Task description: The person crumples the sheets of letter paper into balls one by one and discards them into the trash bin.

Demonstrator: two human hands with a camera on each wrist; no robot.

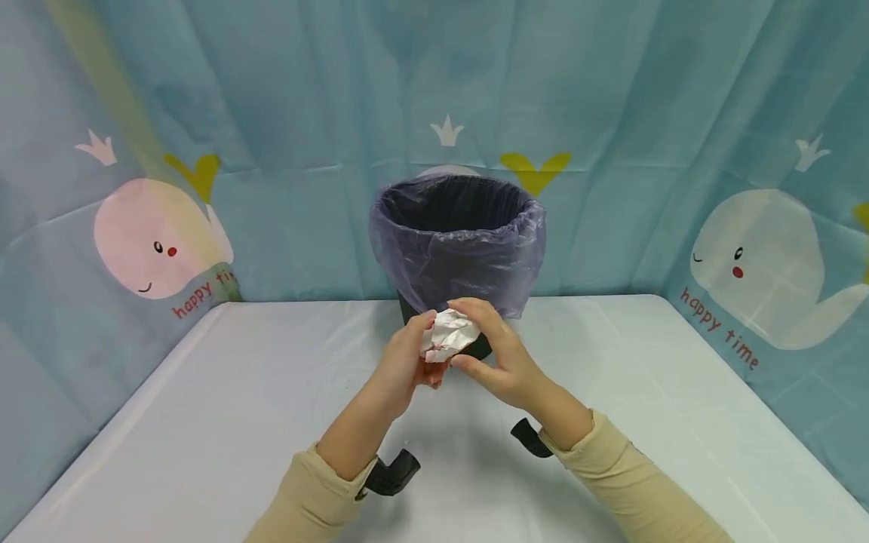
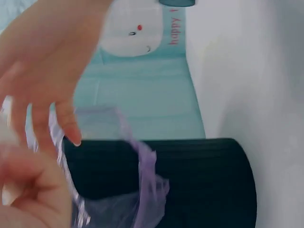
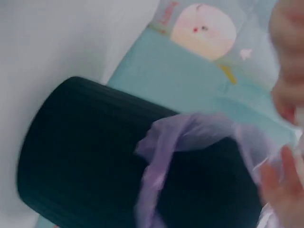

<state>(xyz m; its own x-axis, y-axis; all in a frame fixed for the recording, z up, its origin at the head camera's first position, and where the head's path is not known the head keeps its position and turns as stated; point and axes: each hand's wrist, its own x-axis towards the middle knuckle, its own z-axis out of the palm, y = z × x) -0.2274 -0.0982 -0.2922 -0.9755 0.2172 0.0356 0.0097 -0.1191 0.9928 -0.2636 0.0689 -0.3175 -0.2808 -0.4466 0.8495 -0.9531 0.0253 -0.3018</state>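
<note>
A crumpled piece of white paper [image 1: 451, 335] is held between both hands above the table, in front of the bin. My left hand [image 1: 397, 366] grips its left side, the thumb near the top and the fingertips showing underneath. From the right, my right hand [image 1: 505, 362] curves its fingers over the paper's upper edge, its thumb close to the lower edge. Behind them stands a dark bin [image 2: 204, 185] lined with a translucent purple bag [image 1: 462, 264] folded over the rim. In both wrist views the hands are blurred and partly cut off.
The bin stands at the far edge of a white-covered table [image 1: 271, 422]. A blue curtain [image 1: 292, 151] printed with whales surrounds the table at the back and sides. Black wrist-mounted pieces [image 1: 394, 473] hang below both forearms.
</note>
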